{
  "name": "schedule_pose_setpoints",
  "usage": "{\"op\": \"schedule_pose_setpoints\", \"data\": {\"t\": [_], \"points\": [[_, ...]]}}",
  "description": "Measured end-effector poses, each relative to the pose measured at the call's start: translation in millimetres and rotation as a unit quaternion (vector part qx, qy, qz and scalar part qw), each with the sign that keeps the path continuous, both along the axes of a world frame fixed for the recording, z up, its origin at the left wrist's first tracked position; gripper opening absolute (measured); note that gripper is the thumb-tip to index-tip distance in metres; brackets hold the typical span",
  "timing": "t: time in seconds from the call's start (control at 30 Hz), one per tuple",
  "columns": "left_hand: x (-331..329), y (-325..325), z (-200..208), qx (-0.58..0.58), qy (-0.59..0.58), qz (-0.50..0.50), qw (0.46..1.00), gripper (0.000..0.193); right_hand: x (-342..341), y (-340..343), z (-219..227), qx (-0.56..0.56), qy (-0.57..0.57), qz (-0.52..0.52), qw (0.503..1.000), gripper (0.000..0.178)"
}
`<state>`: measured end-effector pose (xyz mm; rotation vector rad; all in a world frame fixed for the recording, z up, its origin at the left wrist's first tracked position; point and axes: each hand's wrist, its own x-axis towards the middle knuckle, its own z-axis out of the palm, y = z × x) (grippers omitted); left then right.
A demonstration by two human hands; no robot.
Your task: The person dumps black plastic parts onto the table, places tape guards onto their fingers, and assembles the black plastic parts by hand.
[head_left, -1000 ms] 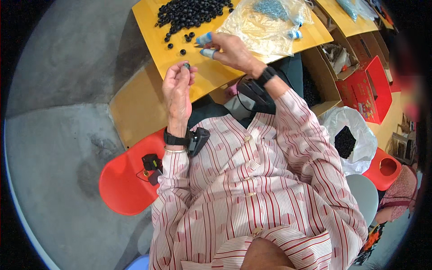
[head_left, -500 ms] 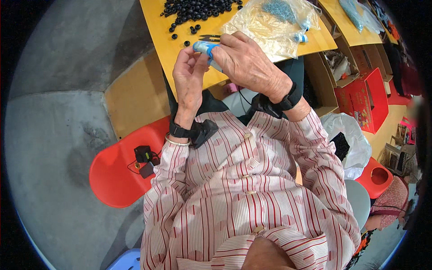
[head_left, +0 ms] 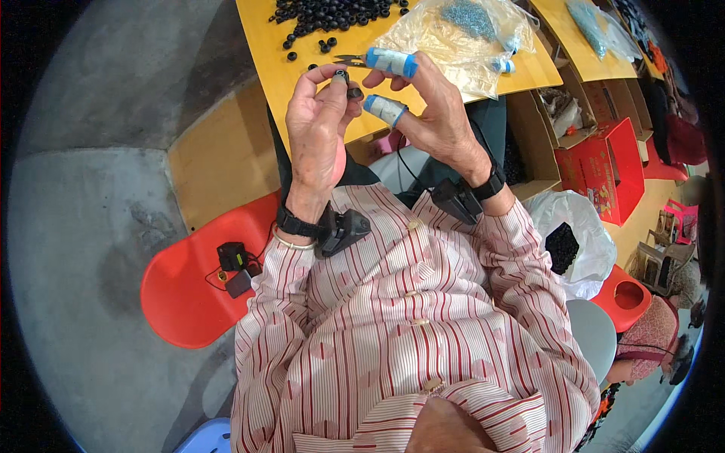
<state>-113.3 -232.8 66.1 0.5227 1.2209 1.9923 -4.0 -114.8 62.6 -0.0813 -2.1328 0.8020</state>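
Note:
My left hand (head_left: 321, 124) is closed in a pinch on a small black ring-shaped part (head_left: 342, 76), held between thumb and fingertips above the table's near edge. A second black part (head_left: 354, 93) shows lower down among the same hand's fingers. To its right, my right hand (head_left: 430, 106) is open, its thumb and forefinger spread apart. Blue and white tape wraps both of those fingers. Nothing shows between them. Dark-bladed thread snips (head_left: 350, 60) lie on the yellow table (head_left: 273, 57) just beyond my hands, partly hidden by the right fingers.
A pile of black ring-shaped parts (head_left: 325, 13) covers the far left of the table. Right of it lies a clear plastic bag (head_left: 423, 38) with blue bits. Cardboard boxes, a red box (head_left: 604, 170) and a white bag (head_left: 589, 249) stand at right. A red stool (head_left: 181, 279) holds small black devices.
My right hand has drawn back to the right from the left, and its thumb and forefinger have parted. The black parts in my left fingers have come into view.

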Motion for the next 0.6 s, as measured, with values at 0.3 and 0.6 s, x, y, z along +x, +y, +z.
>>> {"op": "schedule_pose_setpoints", "data": {"t": [0.3,0.6], "points": [[7,3,2,0.006,0.03,-0.052,0.998,0.023,4,-3,3,0.017,0.028,-0.017,0.999,0.049],[15,5,3,0.012,0.035,-0.048,0.998,0.018,17,-2,5,-0.033,0.012,-0.011,0.999,0.043]]}}
